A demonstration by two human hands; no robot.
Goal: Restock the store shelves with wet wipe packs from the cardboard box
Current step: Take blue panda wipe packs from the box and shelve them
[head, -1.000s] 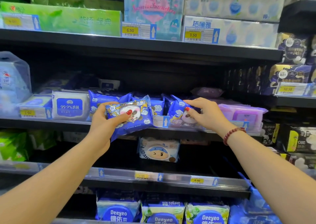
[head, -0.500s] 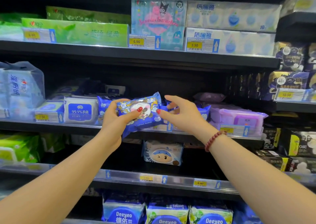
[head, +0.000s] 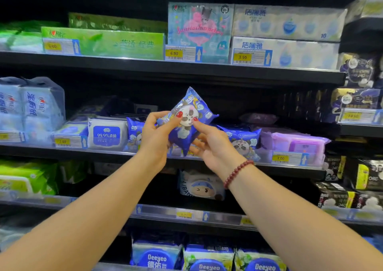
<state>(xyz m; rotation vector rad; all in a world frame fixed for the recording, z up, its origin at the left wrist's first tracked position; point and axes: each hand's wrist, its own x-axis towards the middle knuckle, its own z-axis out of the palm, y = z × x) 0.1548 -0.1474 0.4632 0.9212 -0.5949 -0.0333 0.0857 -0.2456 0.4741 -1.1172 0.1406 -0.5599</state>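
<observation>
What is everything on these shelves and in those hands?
Blue panda-print wet wipe pack: one, blue, tilted, before the middle shelf.
Matching blue panda packs: at least two, blue, middle shelf.
White plastic pack with blue label: one, white, middle shelf left.
Purple lidded wipe packs: a few, purple, middle shelf right.
Long green tissue pack: one, green, top shelf left.
Pink cartoon tissue pack: one, pink, top shelf centre.
Deeyeo-labelled packs: three, blue-white, bottom shelf.
Yellow price tags: several, yellow, shelf edges.
Red bead bracelet: one, red, right wrist.
Left hand: one, grips the held pack.
Right hand: one, pinches the same pack.
</observation>
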